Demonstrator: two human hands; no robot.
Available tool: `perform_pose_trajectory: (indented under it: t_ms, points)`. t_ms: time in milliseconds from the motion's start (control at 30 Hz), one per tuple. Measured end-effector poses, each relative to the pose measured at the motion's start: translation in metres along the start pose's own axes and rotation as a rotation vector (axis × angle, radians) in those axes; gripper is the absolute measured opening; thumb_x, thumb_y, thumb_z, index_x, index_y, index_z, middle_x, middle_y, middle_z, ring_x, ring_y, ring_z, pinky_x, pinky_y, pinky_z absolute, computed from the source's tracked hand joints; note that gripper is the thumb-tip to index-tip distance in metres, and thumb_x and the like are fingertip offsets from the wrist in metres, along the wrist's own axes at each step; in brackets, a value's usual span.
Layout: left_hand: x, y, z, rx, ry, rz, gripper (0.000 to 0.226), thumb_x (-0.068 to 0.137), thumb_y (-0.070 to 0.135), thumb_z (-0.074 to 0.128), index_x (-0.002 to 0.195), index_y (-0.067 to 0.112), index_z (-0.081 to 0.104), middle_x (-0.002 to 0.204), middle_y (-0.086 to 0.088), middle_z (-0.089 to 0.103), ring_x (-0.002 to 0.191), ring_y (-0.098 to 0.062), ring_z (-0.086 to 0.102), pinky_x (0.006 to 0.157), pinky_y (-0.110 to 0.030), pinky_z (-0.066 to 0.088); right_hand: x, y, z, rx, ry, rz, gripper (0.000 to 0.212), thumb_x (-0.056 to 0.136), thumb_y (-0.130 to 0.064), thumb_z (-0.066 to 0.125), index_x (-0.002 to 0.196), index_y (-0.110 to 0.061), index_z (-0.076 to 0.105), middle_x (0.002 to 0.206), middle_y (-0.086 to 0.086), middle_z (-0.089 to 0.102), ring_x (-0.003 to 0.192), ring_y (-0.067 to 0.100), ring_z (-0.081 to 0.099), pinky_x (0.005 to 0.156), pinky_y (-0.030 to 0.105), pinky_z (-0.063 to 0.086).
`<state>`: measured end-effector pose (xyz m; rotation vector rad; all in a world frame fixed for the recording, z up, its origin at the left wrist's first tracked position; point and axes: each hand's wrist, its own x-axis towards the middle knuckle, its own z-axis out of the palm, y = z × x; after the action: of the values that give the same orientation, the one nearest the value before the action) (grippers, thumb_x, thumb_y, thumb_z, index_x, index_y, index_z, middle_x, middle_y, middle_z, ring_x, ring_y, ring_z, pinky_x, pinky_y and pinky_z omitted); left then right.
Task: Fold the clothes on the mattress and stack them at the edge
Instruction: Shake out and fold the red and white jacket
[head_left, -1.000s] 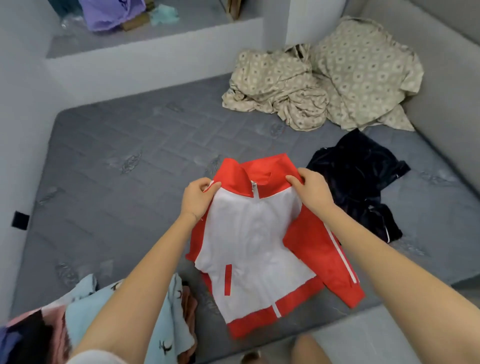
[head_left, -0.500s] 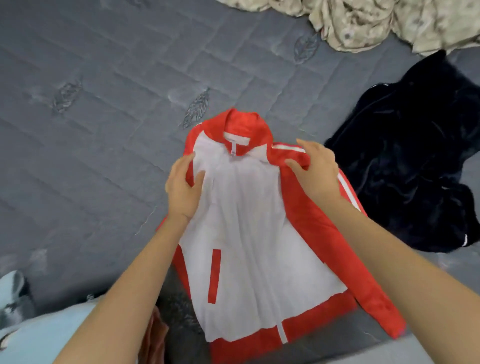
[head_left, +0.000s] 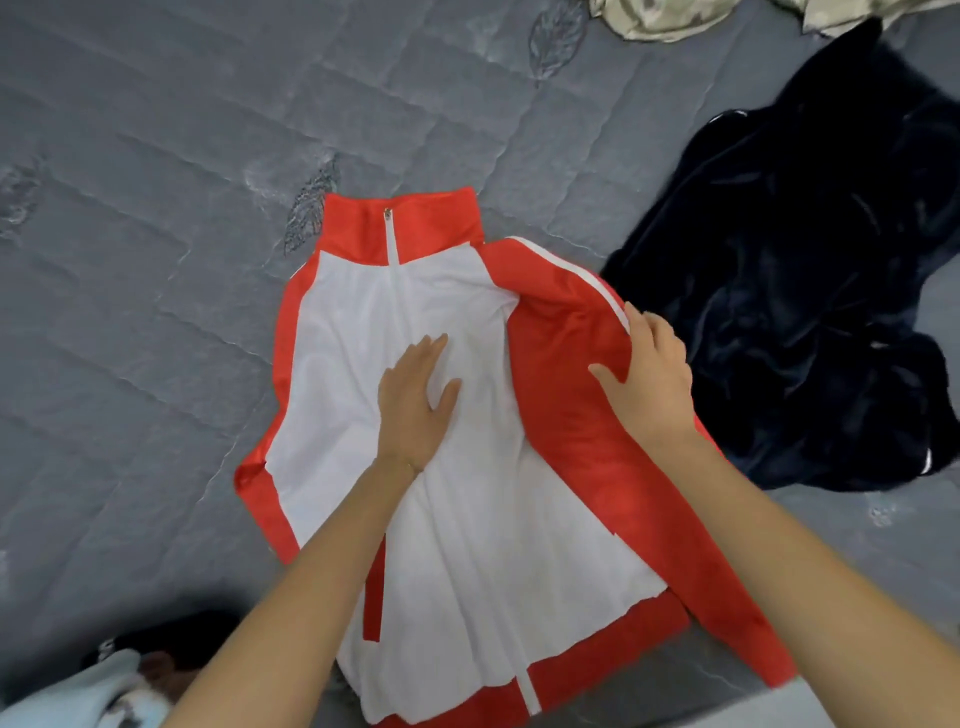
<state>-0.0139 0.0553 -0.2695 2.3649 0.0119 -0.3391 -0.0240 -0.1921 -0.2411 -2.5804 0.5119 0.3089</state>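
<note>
A red and white zip jacket (head_left: 363, 322) lies flat, front up, on the grey quilted mattress (head_left: 156, 208), its collar pointing away from me. My left hand (head_left: 415, 400) presses flat on the white chest panel with its fingers straight. My right hand (head_left: 649, 379) rests on the red right sleeve near the shoulder, fingers extended over the white stripe. That sleeve runs down towards the mattress's near edge.
A dark navy velvet garment (head_left: 810, 291) lies crumpled just right of the jacket. Beige patterned bedding (head_left: 660, 18) shows at the top edge. A light blue garment on a pile (head_left: 98, 696) sits at the lower left corner.
Both hands let go of the jacket's shoulders. The jacket now lies flat; the left hand moved onto the white chest and the right hand onto the red sleeve.
</note>
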Motion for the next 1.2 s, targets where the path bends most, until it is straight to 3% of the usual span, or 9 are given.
perform_pose_trajectory:
  t_ms: [200,300,500,667,767,833,933,1033,1200]
  points:
    - [0.022,0.041,0.044,0.028,-0.063,0.079,0.052,0.098,0.027,0.051,0.147,0.020,0.034,0.154,-0.002,0.031,0.146,-0.021,0.021,0.119,-0.046,0.009,0.016,0.031,-0.014,0.221,-0.001,0.058,0.011,0.091,-0.018,0.062,0.097,-0.009,0.059,0.092,0.004,0.060,0.083,0.019,0.056,0.074,0.032,0.044]
    - [0.031,0.064,0.060,0.080,-0.095,0.131,0.051,0.099,0.027,0.049,0.147,0.021,0.034,0.156,-0.006,0.027,0.146,-0.023,0.019,0.117,-0.051,0.014,0.022,0.034,-0.023,0.315,-0.003,0.003,0.010,0.091,-0.021,0.062,0.086,-0.015,0.056,0.071,-0.009,0.057,0.062,0.007,0.051,0.061,0.029,0.043]
    - [0.058,0.123,0.083,0.164,-0.284,0.385,0.046,0.103,0.024,0.039,0.145,0.037,0.027,0.161,-0.005,0.008,0.148,-0.022,-0.003,0.117,-0.041,-0.005,0.023,0.038,-0.033,0.453,-0.140,-0.121,0.006,0.095,-0.019,0.056,0.093,-0.014,0.054,0.074,0.002,0.065,0.063,0.019,0.059,0.063,0.041,0.049]
    - [0.091,0.151,0.090,0.258,-0.384,0.446,0.019,0.098,0.023,0.051,0.108,0.020,0.067,0.145,0.005,0.045,0.144,-0.014,0.023,0.116,-0.039,-0.001,0.026,0.062,-0.034,0.558,-0.178,-0.002,0.009,0.093,-0.022,0.060,0.097,-0.015,0.056,0.075,-0.008,0.059,0.063,0.000,0.054,0.058,0.013,0.042]
    - [0.099,0.169,0.097,0.093,-0.289,0.341,0.016,0.097,0.017,0.053,0.099,0.012,0.068,0.122,0.000,0.064,0.123,-0.016,0.052,0.112,-0.043,0.025,0.021,0.084,-0.035,0.558,-0.338,0.087,0.019,0.091,-0.020,0.063,0.109,-0.016,0.058,0.088,-0.013,0.058,0.076,0.000,0.055,0.061,0.004,0.039]
    - [0.106,0.182,0.099,-0.119,-0.163,0.253,0.015,0.097,0.011,0.052,0.093,0.007,0.067,0.100,-0.002,0.068,0.097,-0.009,0.060,0.094,-0.031,0.042,0.016,0.100,-0.036,0.523,-0.443,0.100,0.026,0.090,-0.020,0.064,0.116,-0.017,0.061,0.092,-0.016,0.058,0.081,0.000,0.055,0.064,0.002,0.039]
    - [0.122,0.200,0.102,-0.308,-0.018,0.108,0.016,0.096,0.008,0.050,0.083,0.012,0.057,0.079,0.008,0.057,0.073,0.008,0.050,0.076,-0.012,0.040,0.012,0.122,-0.046,0.524,-0.542,0.137,0.000,0.090,-0.025,0.064,0.090,-0.025,0.064,0.081,-0.020,0.061,0.065,-0.006,0.058,0.061,0.007,0.047]
    - [0.135,0.211,0.107,-0.326,0.039,0.065,0.014,0.096,0.007,0.050,0.084,0.009,0.057,0.079,0.009,0.056,0.072,0.009,0.051,0.078,-0.013,0.041,0.025,0.138,-0.062,0.490,-0.423,0.129,0.031,0.091,-0.031,0.063,0.063,-0.023,0.051,0.057,-0.013,0.052,0.046,-0.002,0.049,0.045,0.012,0.036]
    - [0.135,0.228,0.119,0.043,0.041,0.268,0.024,0.090,0.009,0.057,0.113,0.012,0.065,0.108,-0.004,0.066,0.110,-0.024,0.056,0.103,-0.042,0.038,0.065,0.146,-0.103,0.628,-0.112,0.141,0.034,0.094,-0.034,0.058,0.069,-0.010,0.055,0.056,-0.007,0.047,0.049,0.002,0.041,0.049,0.020,0.034]
